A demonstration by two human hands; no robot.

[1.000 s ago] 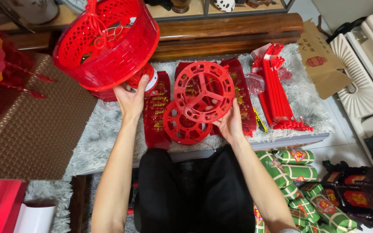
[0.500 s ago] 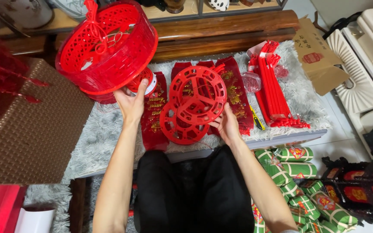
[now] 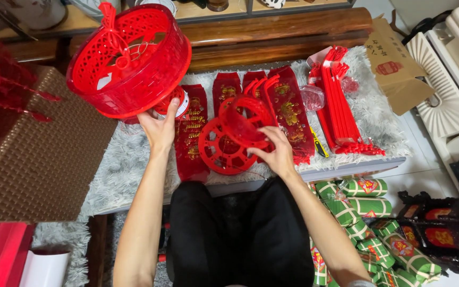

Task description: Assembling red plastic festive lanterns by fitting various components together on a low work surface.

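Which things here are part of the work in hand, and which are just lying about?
In hand: left hand on red openwork drum; right hand on red spoked discs.
Lying about: red strips bundle, cardboard box, green wrapped rolls.

Pretty cramped room tbh. There's a low table covered with a shaggy grey-white rug, and behind it a dark polished wooden bench rail. Pale tiled floor on the right, with a white slatted plastic crate near it. A brown woven-texture box sits left. Light's even and soft.
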